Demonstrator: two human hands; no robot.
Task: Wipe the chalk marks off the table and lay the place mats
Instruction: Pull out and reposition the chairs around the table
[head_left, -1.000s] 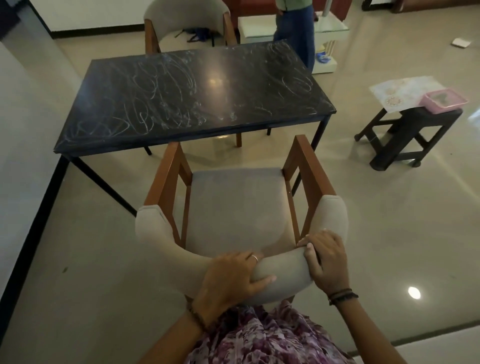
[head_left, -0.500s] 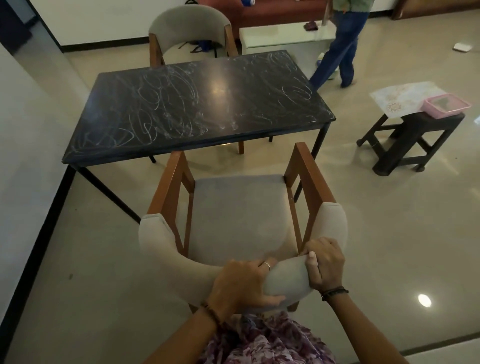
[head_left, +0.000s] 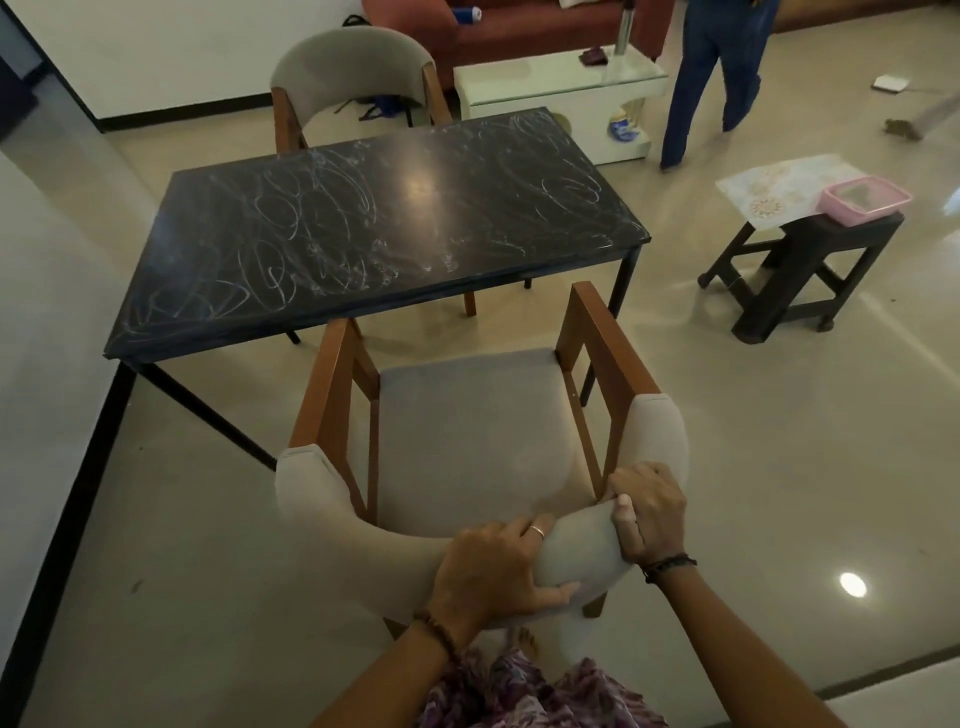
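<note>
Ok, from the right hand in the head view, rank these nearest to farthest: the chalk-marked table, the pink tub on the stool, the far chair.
From the right hand, which grips the near chair's backrest:
1. Chalk-marked table: straight ahead, just past the near chair.
2. Pink tub: ahead to the right, on the dark stool.
3. Far chair: beyond the table's far edge, ahead to the left.

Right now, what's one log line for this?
left hand: grips grey padded chair back | right hand: grips same | black chalk-scribbled table: unwiped

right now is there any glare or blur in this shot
Head view: a bright ceiling-light glare patch sits on the dark chalk-scribbled tabletop, a second reflection on the glossy beige floor; the broom-like object at far right is motion-blurred; wide-angle bending at edges.
</note>
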